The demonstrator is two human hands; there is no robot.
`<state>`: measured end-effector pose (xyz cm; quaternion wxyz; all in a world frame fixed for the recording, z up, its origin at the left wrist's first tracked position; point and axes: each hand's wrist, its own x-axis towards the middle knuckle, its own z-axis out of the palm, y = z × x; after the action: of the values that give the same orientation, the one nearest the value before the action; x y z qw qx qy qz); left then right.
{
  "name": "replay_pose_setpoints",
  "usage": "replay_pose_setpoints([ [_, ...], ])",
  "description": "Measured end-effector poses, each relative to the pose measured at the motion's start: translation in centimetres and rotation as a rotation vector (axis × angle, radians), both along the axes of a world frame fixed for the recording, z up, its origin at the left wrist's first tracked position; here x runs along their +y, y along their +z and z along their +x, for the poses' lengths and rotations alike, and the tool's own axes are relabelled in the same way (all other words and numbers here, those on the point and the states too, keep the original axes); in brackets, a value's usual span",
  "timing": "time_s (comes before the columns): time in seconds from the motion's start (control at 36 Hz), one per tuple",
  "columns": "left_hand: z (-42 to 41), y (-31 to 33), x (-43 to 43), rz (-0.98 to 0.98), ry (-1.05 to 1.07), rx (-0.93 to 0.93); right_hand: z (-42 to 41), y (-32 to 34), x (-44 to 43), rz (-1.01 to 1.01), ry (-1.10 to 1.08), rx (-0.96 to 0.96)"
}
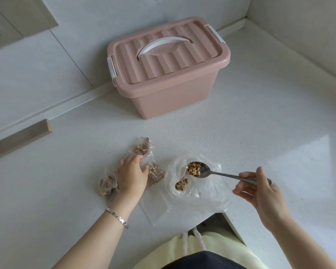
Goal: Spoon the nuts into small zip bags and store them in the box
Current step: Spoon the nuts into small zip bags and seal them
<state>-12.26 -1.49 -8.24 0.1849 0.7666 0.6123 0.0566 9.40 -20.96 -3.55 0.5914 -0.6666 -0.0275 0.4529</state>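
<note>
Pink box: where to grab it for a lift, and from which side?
The white handle, from straight above: it arches over a recess in the middle of the ribbed lid, leaving room to hook fingers under. Both white side latches look closed, so the lid should probably hold.

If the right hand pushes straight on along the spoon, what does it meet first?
Probably the spoon reaches the small bag in the left hand, past the big bag rim; depth unclear.

One pink lidded box (169, 74); one metal spoon (217, 172); one large clear bag of walnuts (202, 193); three filled small zip bags (142, 148); one bracelet (117, 217); two hands: left hand (132, 174), right hand (260, 189)
</note>
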Motion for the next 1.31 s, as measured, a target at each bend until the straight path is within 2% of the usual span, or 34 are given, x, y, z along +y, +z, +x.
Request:
replay_pose_setpoints([
  [0.11,0.0,0.5,-0.1,0.057,0.011,-0.052,-0.3,0.5,0.4,0.001,-0.007,0.007],
  [0.22,-0.1,1.3,-0.4,0.033,0.032,-0.089,-0.5,1.1,0.9,0.013,-0.014,-0.002],
  [0.31,-0.2,2.2,-1.0,0.009,-0.017,-0.233,-0.5,1.8,1.4,0.029,-0.02,-0.007],
  [0.39,-0.2,2.9,-2.2,0.019,-0.128,-0.299,-0.8,2.7,2.1,0.04,-0.019,-0.032],
  [0.56,-0.6,1.4,-3.7,0.106,-0.396,-0.273,-2.4,3.9,3.8,0.041,0.007,-0.099],
  [0.78,-0.6,0.5,-4.7,0.157,-0.405,-0.277,-5.0,4.1,5.8,0.023,0.094,-0.217],
  [1.31,-0.3,0.3,-4.9,0.157,-0.389,-0.207,-8.2,5.1,6.8,-0.008,0.394,-0.806],
])
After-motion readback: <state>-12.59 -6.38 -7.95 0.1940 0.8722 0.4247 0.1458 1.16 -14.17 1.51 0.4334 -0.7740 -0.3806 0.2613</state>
